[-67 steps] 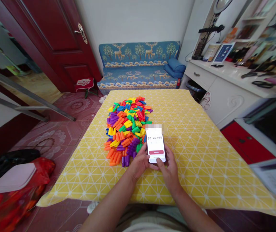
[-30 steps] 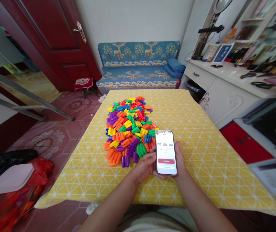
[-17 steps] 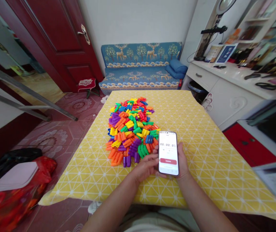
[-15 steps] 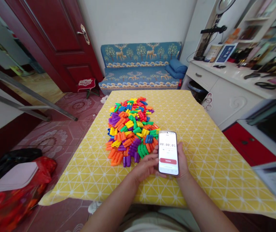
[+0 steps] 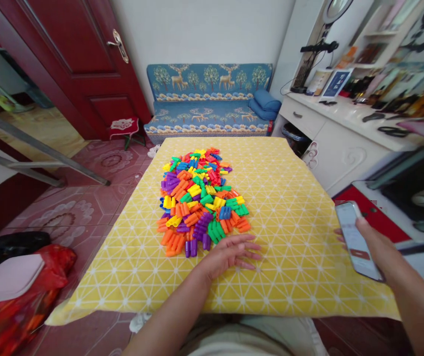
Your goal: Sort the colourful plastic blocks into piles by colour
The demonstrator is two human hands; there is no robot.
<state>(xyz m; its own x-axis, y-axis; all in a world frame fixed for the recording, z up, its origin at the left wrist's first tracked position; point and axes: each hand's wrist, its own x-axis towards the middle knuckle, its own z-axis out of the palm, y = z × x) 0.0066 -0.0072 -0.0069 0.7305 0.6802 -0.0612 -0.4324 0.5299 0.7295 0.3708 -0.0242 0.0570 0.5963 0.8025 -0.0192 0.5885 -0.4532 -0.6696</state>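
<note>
My right hand (image 5: 377, 242) grips a smartphone (image 5: 358, 247) over the right side of the table, thumb on its edge and the lit screen facing up. Its on-screen text is too blurred to read. My left hand (image 5: 232, 254) holds nothing; its fingers are stretched out and apart, low over the cloth. Just beyond it spreads a heap of plastic building pieces (image 5: 200, 198), tube-shaped and joined in short rows, in orange, yellow, green, purple, red and blue. A green piece (image 5: 216, 231) and a purple piece (image 5: 206, 242) lie closest to my left hand.
A yellow cloth with white lines (image 5: 286, 198) covers the table. Behind it stands a blue patterned sofa (image 5: 204, 106). To the right is a white cabinet (image 5: 345, 148) with cluttered top. Red bags (image 5: 54, 272) and a small stool (image 5: 124, 127) are on the left.
My right hand has carried the phone away to the right, and my left hand has let go of it, its fingers now spread. The view has shifted slightly.
</note>
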